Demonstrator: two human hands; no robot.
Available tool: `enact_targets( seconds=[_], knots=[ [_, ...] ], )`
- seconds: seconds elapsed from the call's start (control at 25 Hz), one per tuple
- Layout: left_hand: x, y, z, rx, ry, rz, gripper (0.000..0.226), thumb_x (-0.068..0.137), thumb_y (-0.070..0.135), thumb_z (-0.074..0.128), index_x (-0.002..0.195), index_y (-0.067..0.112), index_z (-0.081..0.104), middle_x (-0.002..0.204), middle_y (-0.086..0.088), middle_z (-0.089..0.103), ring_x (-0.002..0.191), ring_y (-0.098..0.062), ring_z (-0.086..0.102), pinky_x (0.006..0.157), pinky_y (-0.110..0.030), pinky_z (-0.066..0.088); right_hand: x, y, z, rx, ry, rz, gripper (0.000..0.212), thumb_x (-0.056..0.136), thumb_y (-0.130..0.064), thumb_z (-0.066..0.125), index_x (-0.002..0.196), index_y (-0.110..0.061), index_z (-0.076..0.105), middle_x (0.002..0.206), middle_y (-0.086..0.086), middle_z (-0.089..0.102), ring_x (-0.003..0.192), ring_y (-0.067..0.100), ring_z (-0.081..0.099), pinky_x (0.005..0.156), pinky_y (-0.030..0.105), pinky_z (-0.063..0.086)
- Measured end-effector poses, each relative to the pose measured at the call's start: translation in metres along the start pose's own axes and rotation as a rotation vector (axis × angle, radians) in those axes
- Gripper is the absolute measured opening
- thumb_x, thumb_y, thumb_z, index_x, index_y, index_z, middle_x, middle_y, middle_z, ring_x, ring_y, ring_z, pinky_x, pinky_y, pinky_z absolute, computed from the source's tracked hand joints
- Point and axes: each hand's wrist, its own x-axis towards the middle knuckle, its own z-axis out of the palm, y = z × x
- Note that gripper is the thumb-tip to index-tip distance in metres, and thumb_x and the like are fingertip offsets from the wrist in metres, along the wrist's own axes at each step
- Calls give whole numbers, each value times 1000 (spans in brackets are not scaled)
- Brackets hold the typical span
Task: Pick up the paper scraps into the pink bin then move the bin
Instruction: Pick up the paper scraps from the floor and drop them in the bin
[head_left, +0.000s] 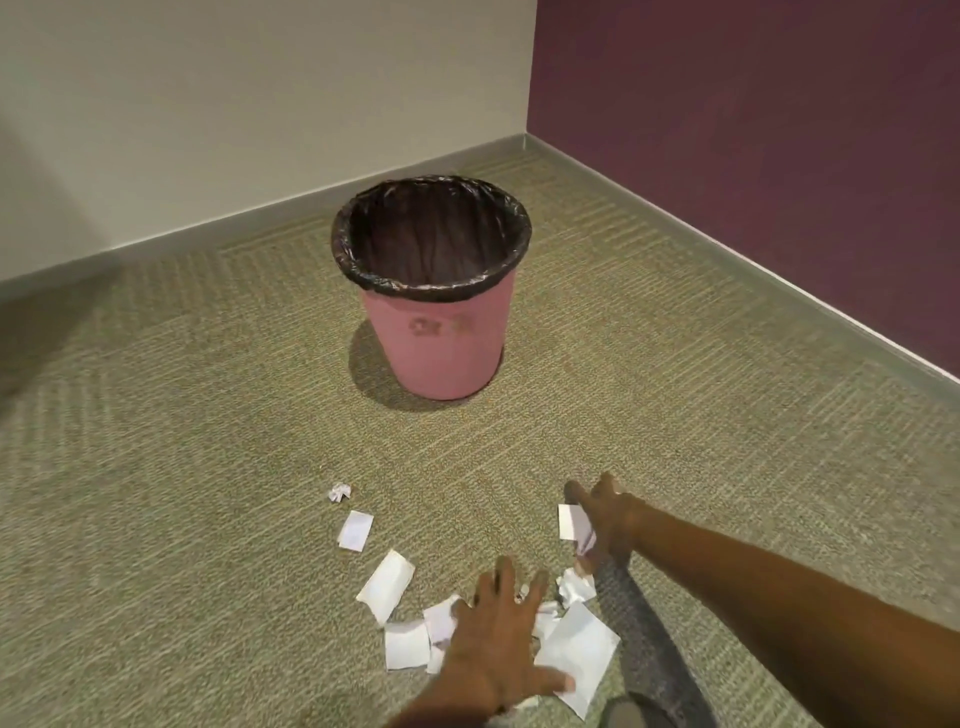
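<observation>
My left hand grip: spread wide, palm down, pressing flat on the pile of paper scraps, closed on nothing. Left of it, loose scraps and a crumpled ball lie on the carpet. My right hand grip: fingers pinched on a white scrap. The pink bin, black liner, stands upright well beyond, near the corner.

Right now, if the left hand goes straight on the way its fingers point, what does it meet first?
Probably only bare carpet. The left hand, flat on the paper scraps, points towards the pink bin, which stands well beyond it; depth is uncertain.
</observation>
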Motion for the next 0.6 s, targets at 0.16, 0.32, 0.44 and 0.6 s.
enact_targets(
  seconds=[0.16, 0.32, 0.44, 0.6],
  knots=[
    [15, 22, 30, 224, -40, 44, 106, 74, 62, 67, 147, 34, -6, 157, -19, -17, 141, -52, 1, 98, -70, 28, -13, -17, 35, -133, 278, -107, 70, 83, -20, 70, 142, -22, 31, 139, 17, 36, 112, 40, 50, 82, 43, 51],
    [16, 30, 32, 145, 82, 105, 72, 86, 27, 68, 141, 14, 24, 155, -23, 9, 136, -45, 22, 99, -57, 36, -12, -20, 45, -236, 338, -170, 47, 83, -4, 66, 125, -10, 49, 128, 14, 45, 108, 34, 52, 78, 40, 49],
    [14, 30, 28, 10, 153, 156, 48, 90, 1, 56, 134, 9, 38, 147, -19, 24, 128, -39, 35, 95, -51, 46, -10, -19, 41, -244, 345, -207, 40, 81, -1, 67, 118, -8, 55, 121, 13, 52, 105, 33, 58, 79, 40, 52],
    [22, 22, 30, -147, 214, 144, 26, 85, -4, 50, 106, 7, 60, 125, -12, 43, 102, -33, 57, 86, -42, 49, -9, -25, 28, -132, 299, -222, 47, 79, -4, 69, 125, -11, 59, 123, 12, 61, 109, 31, 61, 86, 36, 51]
  ],
)
